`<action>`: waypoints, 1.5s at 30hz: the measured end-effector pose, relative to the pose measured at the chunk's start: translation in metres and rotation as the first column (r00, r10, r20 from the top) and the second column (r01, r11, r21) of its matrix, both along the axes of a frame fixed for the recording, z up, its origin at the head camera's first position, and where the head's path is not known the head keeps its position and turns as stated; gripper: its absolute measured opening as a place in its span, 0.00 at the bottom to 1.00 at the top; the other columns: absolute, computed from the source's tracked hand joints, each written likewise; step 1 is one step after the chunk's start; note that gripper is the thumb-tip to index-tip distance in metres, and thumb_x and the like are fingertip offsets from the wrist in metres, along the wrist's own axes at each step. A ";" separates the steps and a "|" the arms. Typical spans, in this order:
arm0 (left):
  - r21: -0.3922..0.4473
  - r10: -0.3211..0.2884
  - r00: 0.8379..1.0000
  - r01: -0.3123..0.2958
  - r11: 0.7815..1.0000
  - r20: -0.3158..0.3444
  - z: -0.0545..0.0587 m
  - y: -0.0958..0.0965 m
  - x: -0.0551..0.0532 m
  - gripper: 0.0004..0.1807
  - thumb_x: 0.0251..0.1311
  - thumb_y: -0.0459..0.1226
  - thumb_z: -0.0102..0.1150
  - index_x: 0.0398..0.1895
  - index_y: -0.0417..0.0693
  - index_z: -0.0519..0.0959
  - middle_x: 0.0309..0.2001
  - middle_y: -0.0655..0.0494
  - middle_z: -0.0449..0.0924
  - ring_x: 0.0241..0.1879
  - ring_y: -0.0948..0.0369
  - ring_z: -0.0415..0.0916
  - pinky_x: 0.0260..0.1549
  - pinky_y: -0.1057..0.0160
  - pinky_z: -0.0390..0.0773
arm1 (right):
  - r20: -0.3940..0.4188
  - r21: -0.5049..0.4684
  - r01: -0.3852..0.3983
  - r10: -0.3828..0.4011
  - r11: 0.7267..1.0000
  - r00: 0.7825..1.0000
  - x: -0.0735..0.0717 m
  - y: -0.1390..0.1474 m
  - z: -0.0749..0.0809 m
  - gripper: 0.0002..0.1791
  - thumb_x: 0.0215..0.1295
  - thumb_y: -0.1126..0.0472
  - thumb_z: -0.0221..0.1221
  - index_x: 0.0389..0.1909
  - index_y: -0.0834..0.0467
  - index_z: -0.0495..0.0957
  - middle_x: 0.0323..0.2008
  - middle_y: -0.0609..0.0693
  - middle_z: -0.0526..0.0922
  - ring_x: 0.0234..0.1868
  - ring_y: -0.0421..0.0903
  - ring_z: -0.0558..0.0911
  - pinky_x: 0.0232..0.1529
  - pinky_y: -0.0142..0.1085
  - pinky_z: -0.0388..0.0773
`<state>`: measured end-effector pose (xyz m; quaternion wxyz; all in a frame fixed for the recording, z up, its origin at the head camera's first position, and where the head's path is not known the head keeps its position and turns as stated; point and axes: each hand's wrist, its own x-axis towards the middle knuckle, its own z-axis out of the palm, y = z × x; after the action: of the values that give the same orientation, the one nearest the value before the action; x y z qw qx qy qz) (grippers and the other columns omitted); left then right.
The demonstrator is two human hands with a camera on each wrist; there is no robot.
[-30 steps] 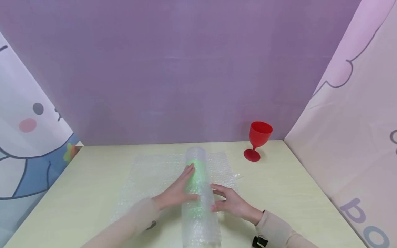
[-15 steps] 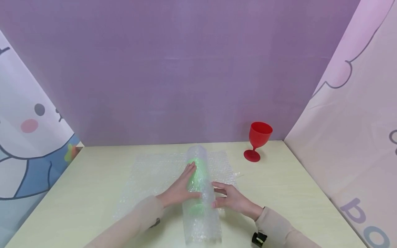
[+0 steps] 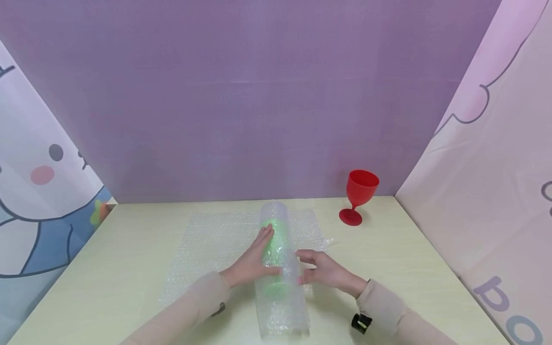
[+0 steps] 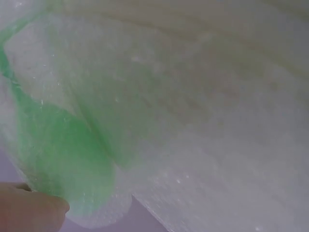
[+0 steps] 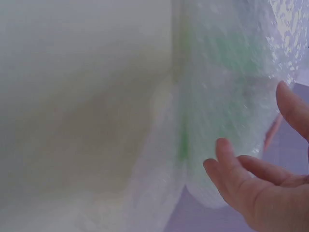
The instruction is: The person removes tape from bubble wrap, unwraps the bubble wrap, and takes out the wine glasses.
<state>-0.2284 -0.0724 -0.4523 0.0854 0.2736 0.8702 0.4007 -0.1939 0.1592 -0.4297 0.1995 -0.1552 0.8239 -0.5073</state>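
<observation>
A roll of clear bubble wrap (image 3: 282,316) lies lengthwise on the table in the head view, around a green goblet (image 3: 276,244). The left wrist view shows the green goblet (image 4: 65,150) through the wrap, with its bowl and thin stem. My left hand (image 3: 250,263) rests on the roll's left side and top, fingers spread and thumb lying across it. From the right, my right hand (image 3: 325,273) has fingertips and thumb at the roll's side. In the right wrist view the fingers of the right hand (image 5: 260,188) are loosely bent beside the wrap.
A flat part of the bubble wrap sheet (image 3: 211,235) spreads under and left of the roll. A red goblet (image 3: 361,189) stands upright at the back right of the pale table (image 3: 409,268). A purple wall (image 3: 241,105) rises behind, with printed panels on both sides.
The roll has shifted slightly to the right and away from me, so its near end shows in full. Both hands have moved slightly along with it.
</observation>
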 end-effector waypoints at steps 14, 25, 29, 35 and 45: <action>0.014 -0.009 1.000 0.010 1.000 -0.030 -0.002 0.001 -0.001 0.58 0.44 0.55 0.66 0.72 0.46 0.42 0.74 0.60 0.31 0.72 0.58 0.25 0.67 0.42 0.45 | -0.400 0.017 0.055 -0.044 0.998 0.916 -0.016 -0.038 0.027 0.21 0.54 0.61 0.64 0.48 0.65 0.76 0.46 0.57 0.80 0.48 0.54 0.78 0.47 0.42 0.79; 0.006 -0.015 1.000 0.015 1.000 -0.017 -0.002 0.002 -0.001 0.58 0.45 0.53 0.67 0.72 0.45 0.41 0.73 0.59 0.30 0.72 0.57 0.25 0.67 0.43 0.46 | -0.509 0.075 0.166 -0.105 0.983 0.854 -0.019 -0.052 0.000 0.12 0.47 0.56 0.69 0.33 0.55 0.81 0.32 0.45 0.79 0.35 0.42 0.76 0.38 0.33 0.77; 0.010 -0.019 1.000 0.019 1.000 -0.008 -0.002 0.002 -0.001 0.58 0.45 0.52 0.67 0.72 0.46 0.41 0.73 0.60 0.30 0.72 0.58 0.25 0.67 0.43 0.46 | -0.526 0.068 0.174 -0.113 0.982 0.843 -0.020 -0.052 -0.003 0.12 0.44 0.57 0.70 0.30 0.55 0.81 0.31 0.44 0.79 0.34 0.43 0.76 0.37 0.33 0.77; -0.002 -0.020 1.000 0.020 1.000 -0.021 -0.003 0.002 -0.002 0.59 0.44 0.55 0.67 0.72 0.46 0.40 0.74 0.59 0.30 0.72 0.57 0.25 0.67 0.42 0.46 | -0.518 0.081 0.176 -0.110 0.981 0.848 -0.021 -0.054 -0.008 0.14 0.42 0.54 0.71 0.31 0.54 0.82 0.32 0.42 0.77 0.33 0.43 0.73 0.34 0.27 0.72; -0.001 -0.023 1.000 0.023 1.000 -0.016 -0.002 0.003 0.001 0.59 0.44 0.55 0.66 0.72 0.47 0.41 0.74 0.59 0.29 0.72 0.57 0.25 0.67 0.42 0.45 | -0.518 0.098 0.149 -0.077 0.984 0.852 -0.022 -0.050 -0.010 0.14 0.43 0.58 0.71 0.33 0.56 0.83 0.32 0.42 0.76 0.33 0.44 0.73 0.34 0.26 0.71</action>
<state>-0.2275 -0.0690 -0.4541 0.0830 0.2868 0.8679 0.3971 -0.2162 0.1089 -0.4392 -0.0469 -0.2219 0.8871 -0.4020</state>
